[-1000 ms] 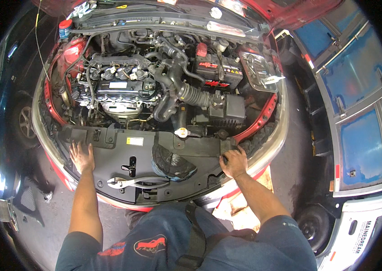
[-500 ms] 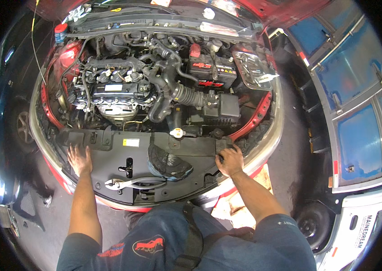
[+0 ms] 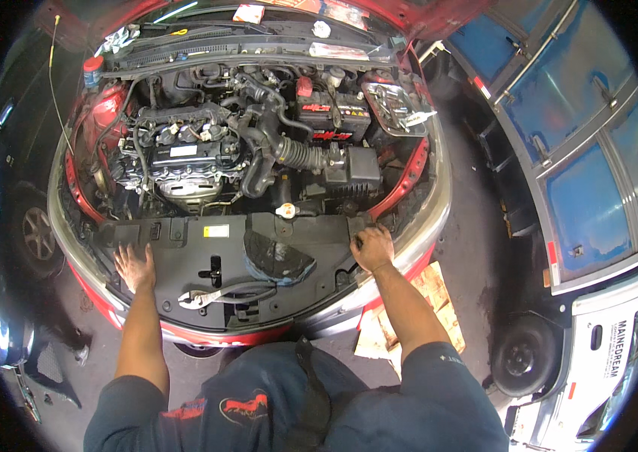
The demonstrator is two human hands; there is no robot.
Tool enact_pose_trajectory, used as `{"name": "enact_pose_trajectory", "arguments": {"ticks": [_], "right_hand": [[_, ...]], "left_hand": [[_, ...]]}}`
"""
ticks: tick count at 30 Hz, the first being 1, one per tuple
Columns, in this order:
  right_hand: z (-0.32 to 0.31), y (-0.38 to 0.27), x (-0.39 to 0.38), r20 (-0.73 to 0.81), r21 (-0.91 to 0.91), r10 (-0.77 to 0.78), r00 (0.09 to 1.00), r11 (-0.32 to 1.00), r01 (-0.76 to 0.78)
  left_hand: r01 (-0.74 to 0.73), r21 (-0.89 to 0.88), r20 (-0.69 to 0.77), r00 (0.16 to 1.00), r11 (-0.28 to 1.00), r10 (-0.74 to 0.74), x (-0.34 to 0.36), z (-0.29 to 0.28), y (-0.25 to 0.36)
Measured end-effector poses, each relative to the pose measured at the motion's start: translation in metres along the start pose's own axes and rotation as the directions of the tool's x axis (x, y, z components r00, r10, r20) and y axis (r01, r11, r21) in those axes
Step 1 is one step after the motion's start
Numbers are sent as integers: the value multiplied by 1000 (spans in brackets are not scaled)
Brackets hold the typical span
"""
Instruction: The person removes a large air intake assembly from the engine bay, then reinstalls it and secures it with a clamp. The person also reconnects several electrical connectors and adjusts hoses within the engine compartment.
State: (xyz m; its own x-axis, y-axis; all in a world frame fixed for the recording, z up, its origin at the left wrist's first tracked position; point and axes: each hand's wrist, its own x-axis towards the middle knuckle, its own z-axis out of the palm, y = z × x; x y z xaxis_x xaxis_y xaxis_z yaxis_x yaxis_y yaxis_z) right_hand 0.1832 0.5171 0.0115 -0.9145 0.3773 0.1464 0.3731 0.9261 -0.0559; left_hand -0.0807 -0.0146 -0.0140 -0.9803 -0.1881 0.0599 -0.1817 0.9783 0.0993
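Gotta say, the hood (image 3: 447, 15) gets cut off up top, the dark car (image 3: 38, 235) and white vehicle (image 3: 594, 361) are clipped by the rim, the cardboard (image 3: 441, 294) is part-blocked by the right arm (image 3: 402, 305), the right hand's (image 3: 372, 248) palm is hidden, and the tray's (image 3: 407, 133) bits (image 3: 390, 105) can't be made out.

The black panel (image 3: 175, 262) across the car's front carries 1 pair of pliers (image 3: 202, 298), metal head to the left, lying flat near its front edge. Just beside the handles lies 1 dark, rounded pad (image 3: 279, 258). The left hand (image 3: 135, 267) rests on the panel's left part, fingers spread; the right hand (image 3: 372, 248), fingers curled, rests at its right end. On the grey floor (image 3: 473, 233), brown cardboard (image 3: 441, 303) lies beside the bumper.
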Motion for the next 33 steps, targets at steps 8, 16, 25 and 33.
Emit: {"name": "enact_pose_trajectory", "arguments": {"ticks": [8,16,25,33], "right_hand": [[-5,-87,-88,-251,357,79,965,934,16],[-80,-99,-347,979,-109,138,149,976,-189],[-63,-75,-503,916,-272,402,-21,580,-767],[-14,-2,-365,888,-31,319,331,761,-648]], "left_hand": [[-47,-16,-16,999,999,47,-4,-1,-3],[-140,-49,-42,990,989,138,6,14,-17],[-197,8,-101,975,980,197,11,25,-17],[-192,4,-155,969,981,190,25,47,-31]]}}
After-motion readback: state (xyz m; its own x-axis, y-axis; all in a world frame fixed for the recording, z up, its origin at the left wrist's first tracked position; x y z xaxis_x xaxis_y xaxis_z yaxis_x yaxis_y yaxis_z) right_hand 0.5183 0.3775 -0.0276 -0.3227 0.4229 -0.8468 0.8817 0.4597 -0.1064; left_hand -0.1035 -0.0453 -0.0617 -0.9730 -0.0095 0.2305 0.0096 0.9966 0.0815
